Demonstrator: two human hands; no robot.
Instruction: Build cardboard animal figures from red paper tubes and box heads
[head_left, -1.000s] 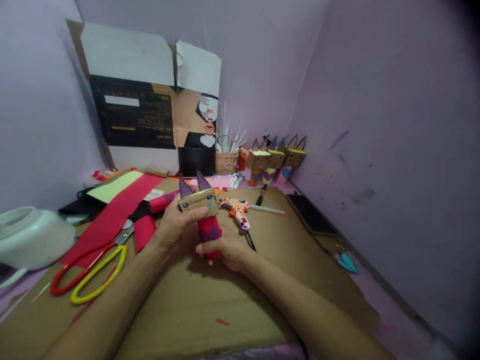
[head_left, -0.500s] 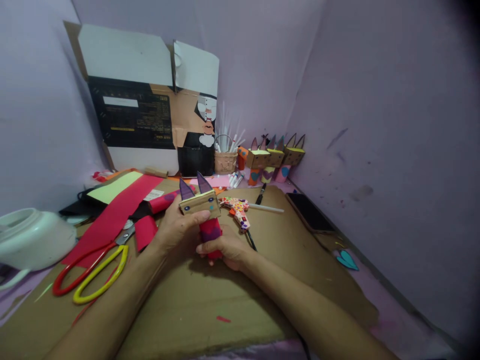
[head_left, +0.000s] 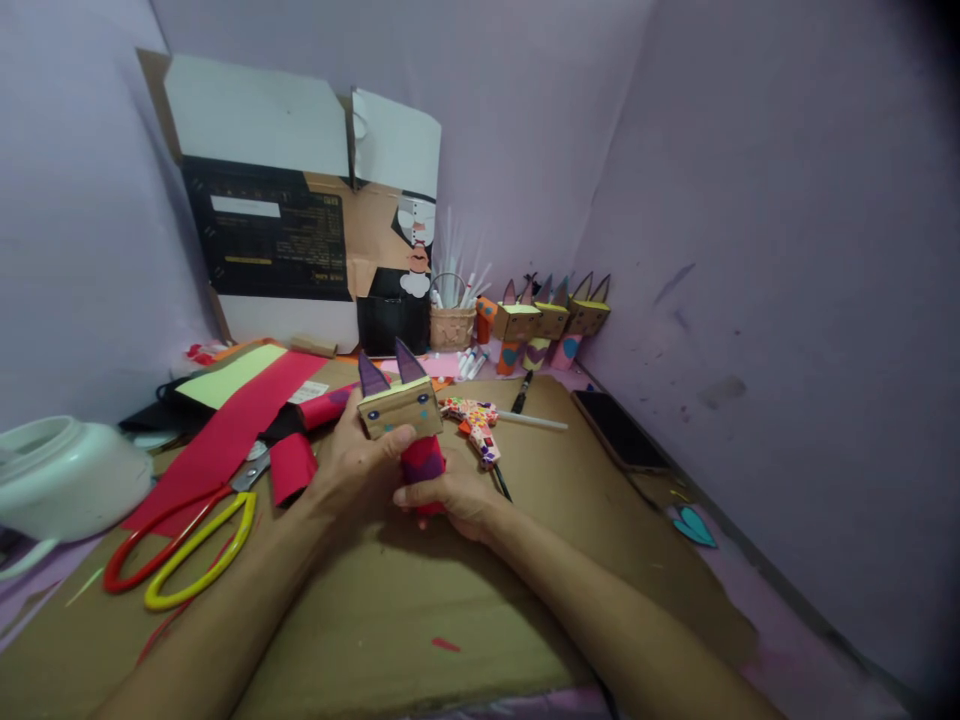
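Between my hands stands a cardboard cat figure [head_left: 403,408] with purple pointed ears, drawn eyes and a red tube body bearing a purple heart. My left hand [head_left: 360,450] grips its box-shaped head from the left, thumb across the lower front. Around the red body my right hand [head_left: 450,495] is closed, its thumb over the front. Just beyond the right hand lies a flower-patterned glue gun [head_left: 480,430] with a glue stick [head_left: 532,420] out of its back. Scissors [head_left: 202,540] with one red and one yellow handle rest left of my left forearm.
A cardboard sheet [head_left: 360,630] covers the table. Red paper [head_left: 217,450] and a white teapot [head_left: 71,475] are at left. A phone [head_left: 619,430] and blue paper heart [head_left: 694,525] lie right. Several similar figures [head_left: 551,320] and a basket [head_left: 452,328] stand behind.
My left thumb has shifted slightly on the head, so more of the face's lower edge shows. The figure stays nearly in place, and both hands keep their hold.
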